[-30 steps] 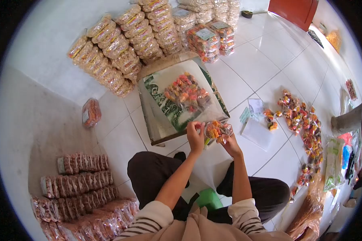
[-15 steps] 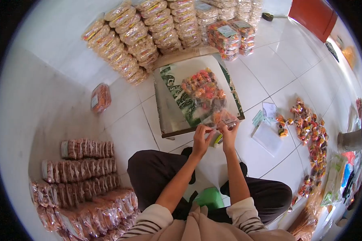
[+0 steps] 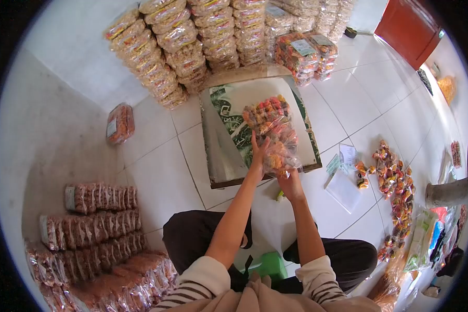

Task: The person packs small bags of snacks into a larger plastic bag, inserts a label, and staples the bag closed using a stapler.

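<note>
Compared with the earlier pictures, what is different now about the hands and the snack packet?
The left hand and right hand have moved forward, bringing the snack packet from the near edge of the low table to over its top, by the colourful pile. The left hand now lies along the packet's left side. The stacked bags and floor packets stayed put.

the filled bag [image 3: 282, 154] takes up the gap between my left hand [image 3: 259, 154] and my right hand [image 3: 290, 183]. left of the low box [image 3: 222, 162] i could pass over open floor [image 3: 158, 169] up to the lone pack [image 3: 121, 125]. ahead, tall stacks [image 3: 174, 34] block me; rightward, the plastic sheet [image 3: 343, 192] lies low — the trail of packets [image 3: 399, 190] beyond it bars my way.
</note>
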Motion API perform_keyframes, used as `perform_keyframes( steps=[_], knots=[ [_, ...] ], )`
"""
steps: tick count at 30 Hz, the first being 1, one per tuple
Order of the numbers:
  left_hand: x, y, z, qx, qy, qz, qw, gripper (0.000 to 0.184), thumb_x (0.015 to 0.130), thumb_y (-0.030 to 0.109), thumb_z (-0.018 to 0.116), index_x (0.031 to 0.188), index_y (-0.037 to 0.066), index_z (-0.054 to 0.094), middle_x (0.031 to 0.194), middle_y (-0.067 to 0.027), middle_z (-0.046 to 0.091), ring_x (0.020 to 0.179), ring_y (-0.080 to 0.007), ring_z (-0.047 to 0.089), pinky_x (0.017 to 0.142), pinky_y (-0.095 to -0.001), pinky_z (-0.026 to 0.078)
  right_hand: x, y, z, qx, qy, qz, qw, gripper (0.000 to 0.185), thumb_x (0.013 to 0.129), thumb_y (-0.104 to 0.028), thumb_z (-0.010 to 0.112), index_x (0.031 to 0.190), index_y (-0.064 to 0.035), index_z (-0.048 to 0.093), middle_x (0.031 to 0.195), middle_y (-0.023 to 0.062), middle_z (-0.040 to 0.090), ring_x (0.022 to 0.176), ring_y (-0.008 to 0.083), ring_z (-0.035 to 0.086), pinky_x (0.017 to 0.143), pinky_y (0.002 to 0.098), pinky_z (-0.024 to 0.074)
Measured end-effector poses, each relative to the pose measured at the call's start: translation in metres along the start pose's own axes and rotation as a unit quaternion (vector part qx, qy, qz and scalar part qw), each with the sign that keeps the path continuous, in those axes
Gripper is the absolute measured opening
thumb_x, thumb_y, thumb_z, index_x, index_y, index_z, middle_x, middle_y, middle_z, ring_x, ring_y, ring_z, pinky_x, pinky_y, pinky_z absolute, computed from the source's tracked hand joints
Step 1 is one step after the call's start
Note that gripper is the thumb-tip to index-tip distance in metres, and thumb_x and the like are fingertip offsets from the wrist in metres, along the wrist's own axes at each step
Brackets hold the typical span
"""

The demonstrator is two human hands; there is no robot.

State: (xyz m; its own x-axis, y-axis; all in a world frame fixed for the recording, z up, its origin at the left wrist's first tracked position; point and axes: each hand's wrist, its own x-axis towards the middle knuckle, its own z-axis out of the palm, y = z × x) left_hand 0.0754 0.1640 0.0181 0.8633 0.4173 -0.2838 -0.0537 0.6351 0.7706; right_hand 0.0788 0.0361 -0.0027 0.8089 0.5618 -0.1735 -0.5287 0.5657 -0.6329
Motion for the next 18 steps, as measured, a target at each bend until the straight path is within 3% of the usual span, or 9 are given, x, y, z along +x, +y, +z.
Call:
perform_keyframes(
  steps=[2,4,8,10,11,14,16,17,18],
  knots=[
    [-0.006,0.006,-0.006,-0.036,-0.004,-0.018,0.999,0.088,0.073,0.041,0.064,0.138,0.019,0.008,0.137,-0.0103,0.022,0.121,-0.023,0.033,0.094,-0.0338,0.033,0.006,0.006,-0.002,-0.024,-0.001,0.013,1.0,0.057,0.078,-0.02,0.057,0.127,-0.0091,0.03,0.123,0.0053,0.042,0.11,0.0167,0.043,0.091,0.0302,0.0367],
    [-0.007,0.005,-0.014,-0.071,-0.005,-0.036,0.997,0.086,0.075,0.041,0.063,0.138,0.019,0.009,0.135,-0.0097,0.026,0.119,-0.0217,0.035,0.093,-0.0327,0.034,0.016,0.01,-0.006,-0.258,-0.002,-0.023,0.966,0.069,0.075,-0.02,0.062,0.13,-0.0099,0.021,0.121,0.0066,0.043,0.109,0.0158,0.042,0.091,0.0284,0.0357],
    [-0.012,-0.003,-0.018,0.018,0.002,-0.011,1.0,0.078,0.078,0.033,0.062,0.137,0.019,0.014,0.128,-0.0083,0.037,0.112,-0.0187,0.042,0.089,-0.0309,0.038,0.007,0.013,0.006,-0.307,0.025,0.002,0.951,0.08,0.068,-0.012,0.068,0.131,-0.0085,0.019,0.121,0.0117,0.039,0.108,0.0217,0.043,0.091,0.0338,0.0368],
    [-0.015,-0.003,-0.017,0.04,0.019,-0.001,0.999,0.076,0.078,0.031,0.062,0.137,0.019,0.016,0.127,-0.0086,0.038,0.113,-0.0191,0.042,0.089,-0.0316,0.039,0.01,0.024,-0.004,-0.385,-0.024,-0.12,0.915,0.086,0.066,-0.007,0.069,0.132,-0.0101,0.014,0.121,0.0121,0.039,0.107,0.0242,0.044,0.091,0.0352,0.0368],
    [-0.017,-0.003,-0.018,0.03,0.025,-0.003,0.999,0.075,0.078,0.028,0.063,0.137,0.018,0.017,0.121,-0.008,0.043,0.105,-0.0162,0.046,0.086,-0.0292,0.039,0.012,0.027,-0.01,-0.383,-0.025,-0.118,0.916,0.086,0.066,-0.007,0.069,0.132,-0.0101,0.014,0.121,0.0121,0.039,0.107,0.0242,0.044,0.091,0.0352,0.0368],
    [-0.021,-0.003,-0.018,0.017,0.026,-0.006,0.999,0.073,0.078,0.024,0.063,0.136,0.018,0.019,0.109,-0.0067,0.052,0.094,-0.0133,0.052,0.083,-0.0268,0.041,0.021,0.023,-0.018,-0.371,-0.09,-0.071,0.922,0.09,0.064,-0.013,0.072,0.133,-0.0085,0.013,0.124,0.0136,0.037,0.112,0.026,0.04,0.095,0.0367,0.0335],
    [-0.022,-0.005,-0.018,0.013,0.021,-0.009,1.0,0.071,0.078,0.023,0.063,0.136,0.017,0.021,0.103,-0.006,0.055,0.091,-0.0133,0.053,0.082,-0.0267,0.042,0.029,0.017,-0.017,-0.556,-0.082,-0.121,0.818,0.101,0.058,-0.021,0.077,0.133,-0.0061,0.011,0.128,0.0154,0.031,0.119,0.0276,0.032,0.099,0.0383,0.0281],
    [-0.021,-0.006,-0.018,0.006,0.025,-0.002,1.0,0.065,0.079,0.024,0.062,0.133,0.017,0.027,0.096,-0.0047,0.056,0.087,-0.0131,0.054,0.079,-0.0263,0.043,0.028,0.018,-0.016,-0.556,-0.081,-0.122,0.819,0.101,0.058,-0.021,0.077,0.133,-0.0061,0.011,0.128,0.0154,0.031,0.119,0.0276,0.032,0.099,0.0383,0.0281],
    [-0.018,-0.008,-0.019,-0.001,0.029,0.005,1.0,0.06,0.079,0.025,0.062,0.13,0.016,0.032,0.09,-0.0035,0.057,0.083,-0.0129,0.055,0.076,-0.0259,0.044,0.026,0.016,-0.007,-0.487,-0.085,-0.113,0.862,0.106,0.056,-0.025,0.079,0.133,-0.0047,0.009,0.129,0.0161,0.028,0.12,0.028,0.029,0.1,0.0385,0.0264]
  ],
)
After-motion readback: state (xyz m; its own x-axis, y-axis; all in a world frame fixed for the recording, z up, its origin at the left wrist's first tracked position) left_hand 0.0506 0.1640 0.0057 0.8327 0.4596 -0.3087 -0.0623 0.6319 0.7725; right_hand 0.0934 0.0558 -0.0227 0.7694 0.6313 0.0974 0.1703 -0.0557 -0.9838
